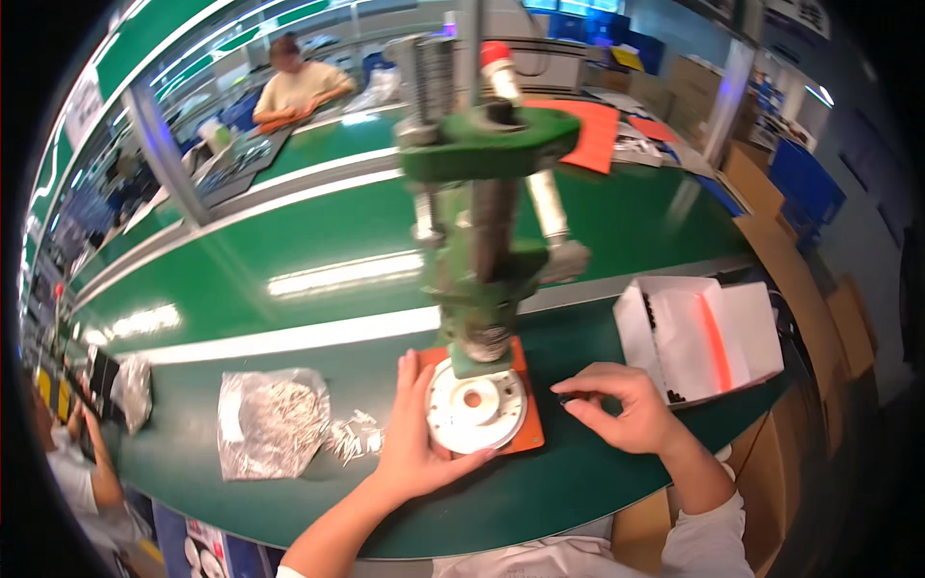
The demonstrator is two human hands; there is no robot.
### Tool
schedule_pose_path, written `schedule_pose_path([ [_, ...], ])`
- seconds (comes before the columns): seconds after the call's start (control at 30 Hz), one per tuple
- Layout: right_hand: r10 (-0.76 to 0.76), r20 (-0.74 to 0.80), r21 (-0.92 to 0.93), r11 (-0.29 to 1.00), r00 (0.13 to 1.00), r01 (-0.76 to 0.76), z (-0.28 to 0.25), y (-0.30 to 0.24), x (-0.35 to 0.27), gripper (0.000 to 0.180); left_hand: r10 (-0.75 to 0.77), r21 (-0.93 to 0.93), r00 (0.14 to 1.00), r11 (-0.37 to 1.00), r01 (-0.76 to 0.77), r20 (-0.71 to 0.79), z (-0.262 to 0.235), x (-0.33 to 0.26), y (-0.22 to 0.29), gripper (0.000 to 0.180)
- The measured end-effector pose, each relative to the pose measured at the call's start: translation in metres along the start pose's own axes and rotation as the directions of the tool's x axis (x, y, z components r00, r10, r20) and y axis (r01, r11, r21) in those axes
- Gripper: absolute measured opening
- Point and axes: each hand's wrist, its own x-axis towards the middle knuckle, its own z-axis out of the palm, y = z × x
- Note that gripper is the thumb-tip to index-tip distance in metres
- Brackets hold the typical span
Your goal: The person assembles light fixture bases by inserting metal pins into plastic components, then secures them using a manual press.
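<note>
My left hand (412, 458) cups the left and front rim of a round white flanged part (506, 416), with fingers along one side and the thumb along the front. That part lies on the orange base (528, 440) of a green hand press (487, 265), whose ram comes down at its back edge. To the right of the base, my right hand (631, 412) pinches a tiny black piece (567, 397) between thumb and forefinger, apart from the white part. The black piece is too small to make out its kind.
Left of the press lie a clear plastic bag (275, 424) of small white pieces and a loose pile (356, 439) of them. A white open box (650, 352) with small black bits and a red strip stands right. Behind runs a green conveyor (231, 270); a person (294, 82) sits beyond it.
</note>
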Motion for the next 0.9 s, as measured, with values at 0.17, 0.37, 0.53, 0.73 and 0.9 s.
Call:
schedule_pose_path([
  [0.17, -0.155, -0.036, -0.224, 0.964, 0.987, 0.143, 0.048, 0.003, 0.031, 0.023, 0.004, -0.016, 1.0, 1.0, -0.005, -0.022, -0.008, -0.007, 0.0, 0.127],
  [0.37, -0.251, 0.066, -0.411, 0.875, 0.966, 0.255, 0.043, 0.011, 0.044, 0.017, -0.014, -0.028, 0.999, 1.0, 0.013, -0.033, -0.002, -0.006, -0.002, 0.128],
  [0.53, -0.244, 0.124, -0.363, 0.891, 0.962, 0.273, 0.047, 0.006, 0.054, 0.017, 0.015, -0.053, 0.997, 0.998, -0.019, -0.073, -0.004, -0.007, -0.005, 0.126],
  [0.73, 0.008, 0.105, -0.206, 0.979, 0.994, 0.013, 0.052, 0.018, 0.052, 0.027, 0.065, -0.154, 0.989, 0.984, -0.085, -0.132, 0.005, -0.01, -0.016, 0.121],
  [0.9, -0.266, 0.095, -0.312, 0.907, 0.959, 0.282, 0.041, 0.015, 0.054, 0.029, 0.002, -0.133, 0.994, 0.991, -0.017, -0.107, 0.012, -0.013, -0.006, 0.125],
])
